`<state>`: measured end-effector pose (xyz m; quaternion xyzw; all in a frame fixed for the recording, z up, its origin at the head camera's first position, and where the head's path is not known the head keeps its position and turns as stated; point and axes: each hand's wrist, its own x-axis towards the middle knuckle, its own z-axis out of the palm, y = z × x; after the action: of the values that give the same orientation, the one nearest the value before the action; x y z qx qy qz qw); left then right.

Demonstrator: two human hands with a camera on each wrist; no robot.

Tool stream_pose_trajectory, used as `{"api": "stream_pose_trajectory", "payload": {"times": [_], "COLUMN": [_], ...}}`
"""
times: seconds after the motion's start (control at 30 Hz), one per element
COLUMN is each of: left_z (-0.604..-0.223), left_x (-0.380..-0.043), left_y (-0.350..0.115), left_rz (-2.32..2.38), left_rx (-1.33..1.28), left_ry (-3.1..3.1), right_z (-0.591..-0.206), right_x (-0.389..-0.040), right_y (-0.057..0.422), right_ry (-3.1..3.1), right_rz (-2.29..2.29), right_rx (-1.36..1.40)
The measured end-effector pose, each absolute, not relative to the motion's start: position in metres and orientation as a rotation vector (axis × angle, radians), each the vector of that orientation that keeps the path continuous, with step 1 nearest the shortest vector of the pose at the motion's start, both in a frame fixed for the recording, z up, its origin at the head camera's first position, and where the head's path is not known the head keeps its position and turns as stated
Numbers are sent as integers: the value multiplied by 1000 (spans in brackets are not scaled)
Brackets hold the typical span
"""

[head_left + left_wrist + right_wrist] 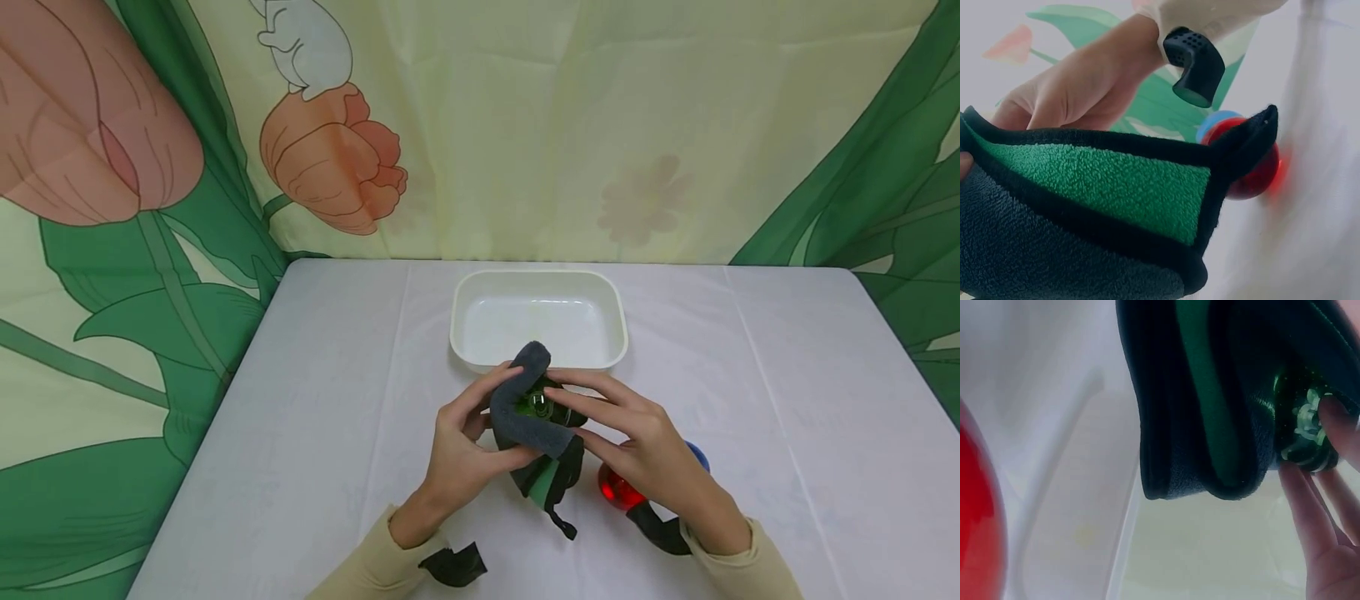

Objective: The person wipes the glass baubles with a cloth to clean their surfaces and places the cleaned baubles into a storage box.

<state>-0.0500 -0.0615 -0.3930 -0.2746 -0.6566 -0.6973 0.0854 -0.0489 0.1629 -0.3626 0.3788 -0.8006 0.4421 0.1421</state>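
My head feed gives me two hands, one cloth, one tray, one red ball and one blue round thing. The dark grey cloth (510,412) is held up in front of the white tray's (538,321) near edge, folded in a bend around a green see-through object (538,406). I see the left hand (468,437) pinching the cloth between thumb and fingers. The right hand (645,433) is part-closed, its long fingers and thumb set about the green object. The tray sits by the middle of the worktop's (330,400) far edge; the red ball (618,492) lies partly under the right hand, with the blue round thing (699,457) mostly hidden behind it. I count two black wrist mounts (453,565), one at each cuff.

My left wrist feed shows what the head view barely gives: the cloth's bright green face, its nap, a broad black border and a small loop at one corner. The red ball glows behind that loop, overlapping the blue one.

My right wrist feed adds the grip itself — digits on opposite sides of the green object — and pale shapes on or in it, too dim for me to name.
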Motion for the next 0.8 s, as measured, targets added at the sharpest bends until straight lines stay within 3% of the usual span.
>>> {"api": "stream_pose_trajectory", "payload": {"times": [0.43, 0.8], "left_z": [-395, -395], "left_x": [-50, -50], "left_y": [-62, -61], "left_rz": [-2091, -2087], "left_rx": [-846, -814], "left_ry": [-1941, -1944], "right_z": [-364, -362], "right_x": [-47, -52], "right_y": [164, 165], "right_ry": [-2377, -2257], "right_rz": [1456, 1263], "right_rx": [964, 1147]}}
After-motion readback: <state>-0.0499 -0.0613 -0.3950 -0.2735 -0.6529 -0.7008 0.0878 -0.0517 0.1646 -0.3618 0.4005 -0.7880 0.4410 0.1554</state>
